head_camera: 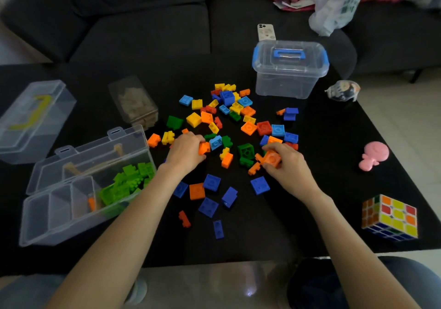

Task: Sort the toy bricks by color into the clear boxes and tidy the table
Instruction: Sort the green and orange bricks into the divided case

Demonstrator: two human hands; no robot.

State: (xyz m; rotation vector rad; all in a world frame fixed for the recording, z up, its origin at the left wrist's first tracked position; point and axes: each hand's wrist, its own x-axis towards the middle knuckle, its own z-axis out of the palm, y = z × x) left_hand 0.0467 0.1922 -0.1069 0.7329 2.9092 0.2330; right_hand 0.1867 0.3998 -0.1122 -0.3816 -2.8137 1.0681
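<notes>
Orange bricks (272,158), studs facing up, sit gripped in both hands: left (185,152), right (287,163).

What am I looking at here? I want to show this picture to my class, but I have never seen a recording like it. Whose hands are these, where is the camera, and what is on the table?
There is no machine here. A person wears a camera on the head, so the single picture looks down at their own two bare hands.

The left hand grips an orange brick. The right hand holds a larger orange brick.

On the black table lies a loose pile of bricks in mixed colours. At left, an open clear box already holds green bricks. A closed clear box with a blue handle stands at the far side. A puzzle cube and a pink toy sit at right.
</notes>
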